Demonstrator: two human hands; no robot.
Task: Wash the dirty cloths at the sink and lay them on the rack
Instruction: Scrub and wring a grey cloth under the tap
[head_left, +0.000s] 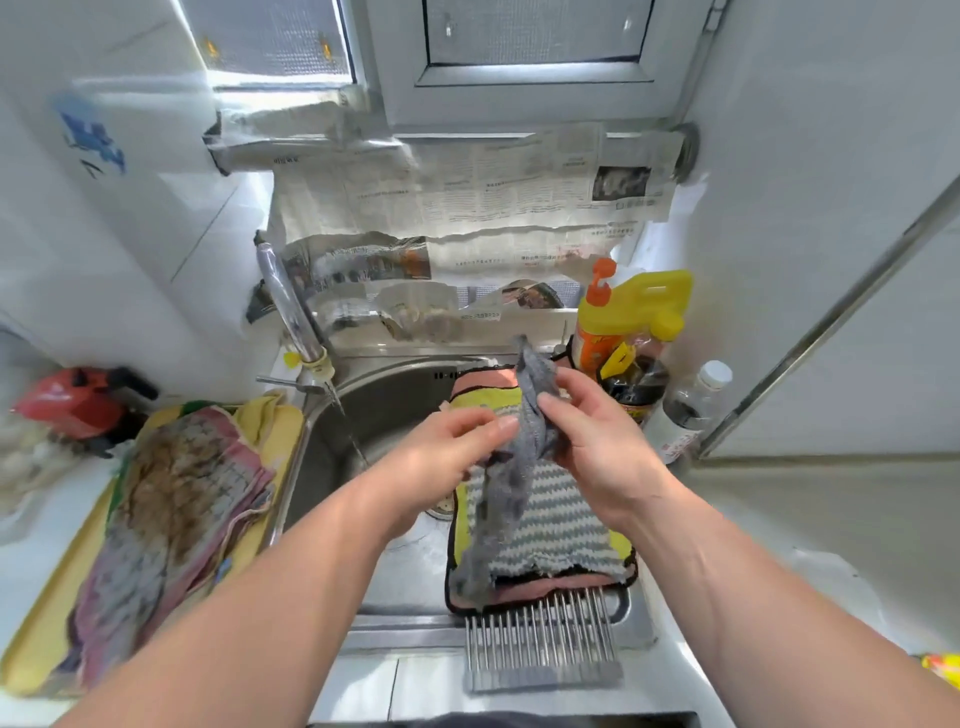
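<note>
Head view: both hands hold a grey cloth (511, 467) above the rack (540, 639) on the sink's (363, 415) right side; left hand (447, 447) pinches its middle, right hand (592, 441) grips its upper part. Stained cloths (171, 514) lie on a yellow tray (47, 623) at left

Both hands (524, 441) hold a grey cloth (511, 467) above the rack (540, 639).

hands (447, 441) (597, 436) x2 | held cloth (498, 499) x1 | sink (374, 410) x1 | rack (540, 644) x1
</note>
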